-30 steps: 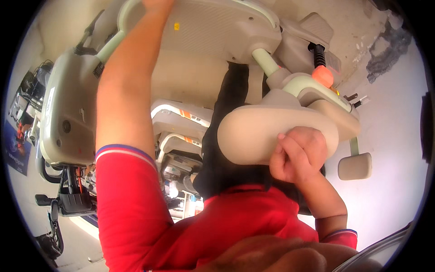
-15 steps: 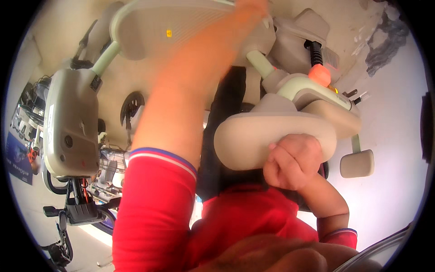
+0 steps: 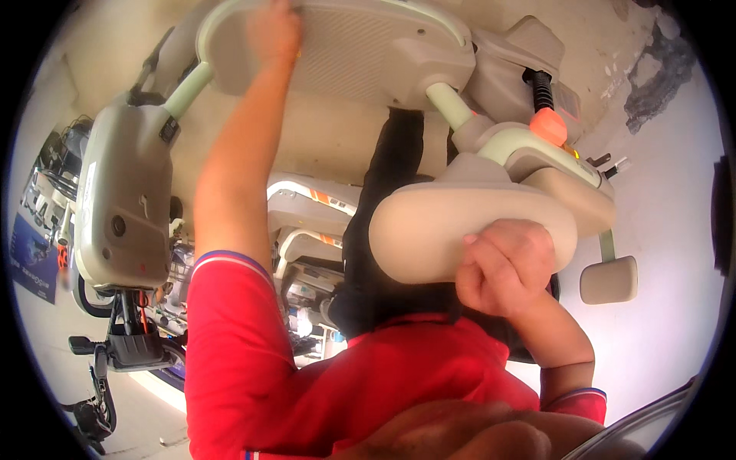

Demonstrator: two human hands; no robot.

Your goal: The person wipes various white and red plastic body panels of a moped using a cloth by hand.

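Note:
My left hand (image 3: 274, 34) is stretched far forward over the ribbed grey footboard (image 3: 349, 57) of a beige and pale-green electric scooter. Motion smears its fingers, and I cannot see if it holds anything. Close to me, my right hand (image 3: 507, 264) rests against the beige padded saddle (image 3: 429, 234). Its fingers are curled into a fist, and whatever may be inside is hidden. Behind the saddle sits a black coil spring (image 3: 542, 90) with an orange cap (image 3: 548, 126). The scooter's front panel (image 3: 126, 207) stands upright at the left.
Handlebars (image 3: 138, 345) with black levers hang below the front panel. A small beige pad (image 3: 609, 280) sticks out at the right, near a white wall (image 3: 659, 199). Other white and orange scooters (image 3: 310, 203) stand beyond my left arm. A blue poster (image 3: 34, 257) is at far left.
My left hand has swept leftward along the footboard, from its right end to its left part. My right hand has stayed against the saddle. The view has shifted slightly.

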